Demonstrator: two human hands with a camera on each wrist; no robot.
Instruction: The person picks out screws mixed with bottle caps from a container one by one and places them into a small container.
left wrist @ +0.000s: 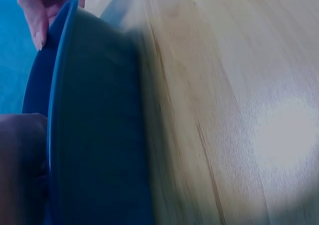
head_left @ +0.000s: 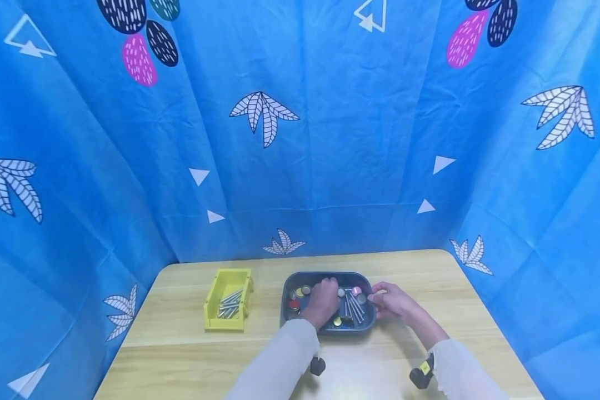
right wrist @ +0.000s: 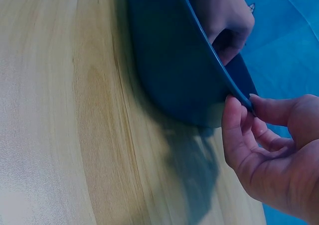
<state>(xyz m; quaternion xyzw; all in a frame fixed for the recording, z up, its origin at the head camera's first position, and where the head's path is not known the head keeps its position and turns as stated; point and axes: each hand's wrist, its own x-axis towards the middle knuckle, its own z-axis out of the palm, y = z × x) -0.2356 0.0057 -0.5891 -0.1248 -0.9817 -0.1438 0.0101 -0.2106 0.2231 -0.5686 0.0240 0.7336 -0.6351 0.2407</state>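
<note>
A dark grey-blue tray (head_left: 328,330) stands on the table, with long metal nails or bolts (head_left: 354,308) at its right and several round caps (head_left: 294,305) in red, yellow, pink and silver. My left hand (head_left: 323,300) reaches down inside the tray, its fingers bent; their tips, and anything between them, are hidden. With thumb and fingers, my right hand (right wrist: 271,140) pinches the tray's right rim. In the left wrist view, the tray's side wall (left wrist: 99,125) hides what lies inside.
A yellow bin (head_left: 223,323) sits left of the tray, holding several silver metal rods (head_left: 230,304). The light wooden table (head_left: 180,355) ends at a blue patterned curtain (head_left: 330,166) on the back and both sides.
</note>
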